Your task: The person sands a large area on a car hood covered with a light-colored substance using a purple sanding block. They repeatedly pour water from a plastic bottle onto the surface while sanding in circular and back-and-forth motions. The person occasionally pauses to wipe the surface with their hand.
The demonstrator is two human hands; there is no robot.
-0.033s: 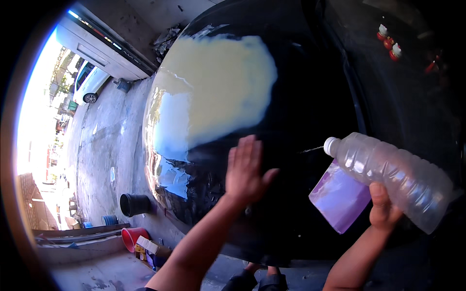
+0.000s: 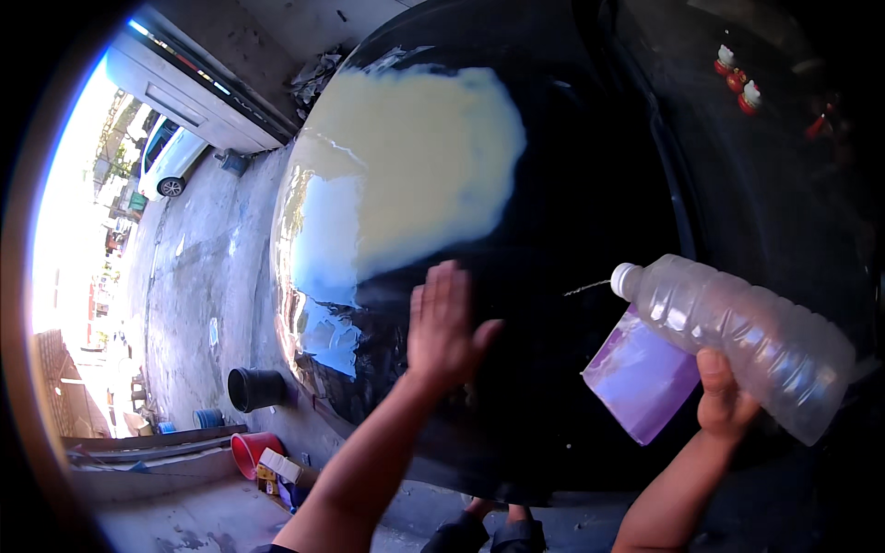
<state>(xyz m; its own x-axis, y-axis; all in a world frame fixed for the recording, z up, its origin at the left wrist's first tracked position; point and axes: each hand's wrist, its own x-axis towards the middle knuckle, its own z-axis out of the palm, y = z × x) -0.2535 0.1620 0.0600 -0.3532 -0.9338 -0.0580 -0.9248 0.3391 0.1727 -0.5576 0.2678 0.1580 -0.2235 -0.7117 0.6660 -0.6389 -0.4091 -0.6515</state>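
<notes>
My left hand (image 2: 442, 327) lies flat on a glossy black car panel (image 2: 590, 203), fingers stretched out and thumb apart, just below a large pale yellow patch (image 2: 433, 157). In my right hand (image 2: 726, 396) is a clear ridged plastic bottle (image 2: 737, 318), tipped with its white cap (image 2: 625, 281) toward the left. A thin stream of water (image 2: 587, 288) comes out of the cap. Under the bottle hangs a purple rectangular sheet (image 2: 643, 373), seemingly pinched by the same hand; those fingers are hidden behind the bottle.
Dark glass (image 2: 765, 175) with red-and-white ornaments (image 2: 737, 78) behind it lies at the upper right. On the concrete floor (image 2: 198, 267) stand a black bucket (image 2: 255, 390) and a red bucket (image 2: 251, 453) beside small boxes (image 2: 279, 465). A white car (image 2: 172, 157) is parked beyond the doorway.
My left hand has slid a little to the left across the panel. The bottle and purple sheet have shifted slightly left, and water still runs from the cap.
</notes>
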